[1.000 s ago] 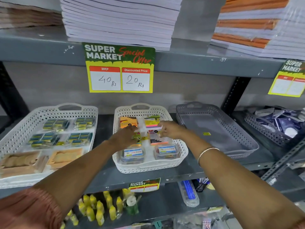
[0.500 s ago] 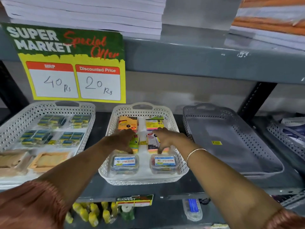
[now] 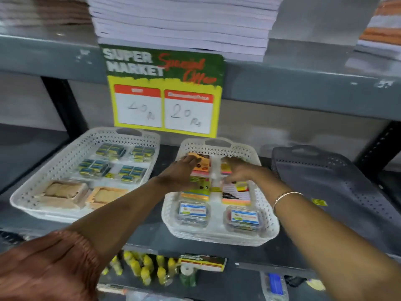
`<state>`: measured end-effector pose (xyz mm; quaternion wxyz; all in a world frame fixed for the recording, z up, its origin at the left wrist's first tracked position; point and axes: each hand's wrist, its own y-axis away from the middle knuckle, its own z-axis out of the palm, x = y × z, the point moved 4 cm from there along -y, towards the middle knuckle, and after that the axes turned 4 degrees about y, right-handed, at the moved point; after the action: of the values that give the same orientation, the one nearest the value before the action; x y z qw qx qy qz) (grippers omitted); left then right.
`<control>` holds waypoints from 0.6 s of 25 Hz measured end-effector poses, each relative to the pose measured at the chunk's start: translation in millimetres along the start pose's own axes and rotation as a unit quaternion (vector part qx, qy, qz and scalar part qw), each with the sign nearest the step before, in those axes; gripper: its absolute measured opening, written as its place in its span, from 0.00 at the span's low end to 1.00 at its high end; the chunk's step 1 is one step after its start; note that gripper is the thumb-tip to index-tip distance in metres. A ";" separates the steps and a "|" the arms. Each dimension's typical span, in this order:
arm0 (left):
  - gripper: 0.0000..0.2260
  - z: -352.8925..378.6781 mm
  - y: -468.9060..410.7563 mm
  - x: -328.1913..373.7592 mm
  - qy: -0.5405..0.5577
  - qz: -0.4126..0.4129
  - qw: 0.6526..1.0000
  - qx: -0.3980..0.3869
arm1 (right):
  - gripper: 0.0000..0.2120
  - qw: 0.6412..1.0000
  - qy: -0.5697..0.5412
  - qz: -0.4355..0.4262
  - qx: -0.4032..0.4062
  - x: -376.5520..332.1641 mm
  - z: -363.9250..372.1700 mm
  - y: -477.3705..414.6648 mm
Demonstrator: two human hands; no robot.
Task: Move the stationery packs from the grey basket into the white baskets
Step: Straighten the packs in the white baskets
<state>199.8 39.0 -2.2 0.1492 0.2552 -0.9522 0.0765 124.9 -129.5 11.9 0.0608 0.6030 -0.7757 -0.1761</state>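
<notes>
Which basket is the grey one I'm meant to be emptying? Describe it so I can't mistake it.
Start at the yellow price sign hanging from the upper shelf. On the shelf below stand three baskets in a row; the grey basket is the rightmost, beside the middle white basket where both hands are working. It alone is dark grey, with only a small yellow sticker showing inside.

Two white baskets, a wide one (image 3: 43, 190) and a narrower one (image 3: 269, 218), have diamond-patterned lattice walls. The grey basket (image 3: 347, 185) is dotted with round holes. The price sign (image 3: 165, 90) is green over yellow with red script. The sleeve (image 3: 43, 266) is rust-brown, the bangle (image 3: 284, 197) silvery, and the shelf (image 3: 303, 83) grey.
</notes>
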 end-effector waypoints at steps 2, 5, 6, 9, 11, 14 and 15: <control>0.33 -34.7 16.1 -24.7 -0.023 0.004 0.998 0.065 | 0.37 0.994 -0.050 -0.017 0.092 -36.5 -28.5 -0.9; 0.24 -86.8 57.2 -90.2 -0.043 -0.039 0.994 0.092 | 0.30 0.976 -0.095 -0.066 0.186 -114.4 -51.3 -7.3; 0.21 -100.4 70.4 -114.8 -0.045 -0.056 0.994 0.084 | 0.29 0.970 -0.095 -0.084 0.207 -144.5 -51.8 -9.7; 0.18 -123.9 118.5 -183.7 -0.032 -0.087 0.995 -0.030 | 0.30 0.973 -0.081 -0.130 0.174 -240.6 -31.4 -18.4; 0.25 -122.1 148.8 -218.2 -0.012 -0.129 0.981 -0.148 | 0.35 0.987 0.000 -0.136 0.080 -289.0 -6.0 -28.3; 0.35 -102.8 173.0 -242.9 -0.008 -0.070 0.971 -0.227 | 0.36 0.993 0.056 -0.100 -0.023 -328.9 28.6 -34.9; 0.36 -94.0 176.1 -245.8 -0.027 -0.048 0.969 -0.241 | 0.35 0.994 0.055 -0.088 -0.040 -334.8 34.9 -33.9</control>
<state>336.0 324.7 -5.2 0.1841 0.2594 -0.9328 -0.1694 234.0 190.7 7.2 0.1115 0.6751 -0.7072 -0.1779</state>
